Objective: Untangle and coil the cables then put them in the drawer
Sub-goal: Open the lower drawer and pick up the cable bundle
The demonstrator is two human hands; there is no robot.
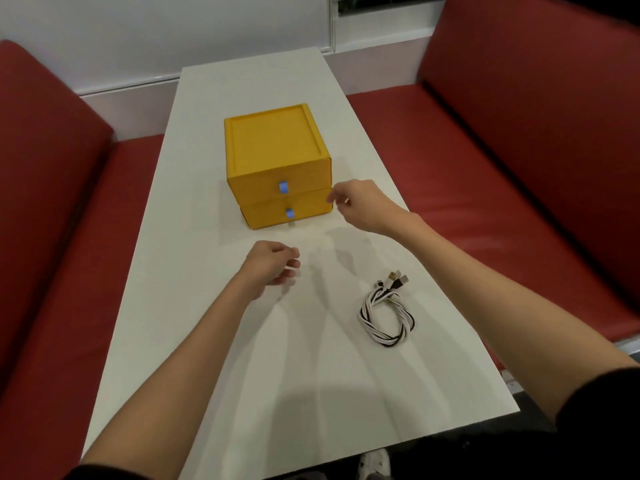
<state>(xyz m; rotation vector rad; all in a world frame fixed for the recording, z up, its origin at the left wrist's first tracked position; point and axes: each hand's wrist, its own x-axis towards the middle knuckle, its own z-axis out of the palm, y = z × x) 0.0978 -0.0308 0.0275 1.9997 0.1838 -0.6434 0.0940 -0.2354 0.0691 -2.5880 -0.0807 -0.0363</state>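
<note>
Fig., head view. Box [273, 143] w/ two drawers [304, 178], each w/ a blue tab [283, 187], stood mid-table [242, 393], nearer the far edge. Cables [386, 317], black & white, lay twisted together in one coil close to the R edge, plugs [398, 278] toward the far edge. L hand [270, 265] hovered in front of the box, fingers loosely curled, holding nothing. R hand [360, 206] hung by the box's R front corner, fingers loosely bent, gripping nothing; contact w/ box unclear.
</note>
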